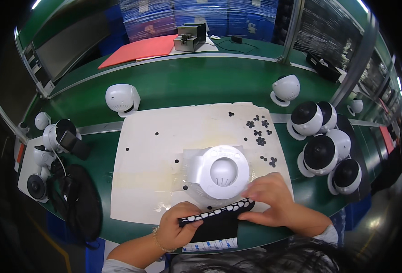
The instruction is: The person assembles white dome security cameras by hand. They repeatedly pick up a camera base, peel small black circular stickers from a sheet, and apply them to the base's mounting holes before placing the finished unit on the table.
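Observation:
My left hand [178, 225] and my right hand [273, 200] are closed on a black sheet [217, 223] near the table's front edge. Its folded upper strip carries a row of white round spots, and a white printed backing shows at its lower edge. Thumb and fingers of each hand pinch one end of that strip. Just beyond it a white ring-shaped device base [223, 172] lies on clear plastic film, its round recess facing up. Small black round pads [185, 187] dot the white board [151, 168] beneath; clusters of them [261, 141] lie farther right.
White cameras with black fronts [320, 154] crowd the right side. One white camera [121, 98] stands behind the board, another [286, 88] at back right. At left are more cameras [37, 185] and a black bag [80, 200]. A metal box [190, 38] sits on the rear shelf.

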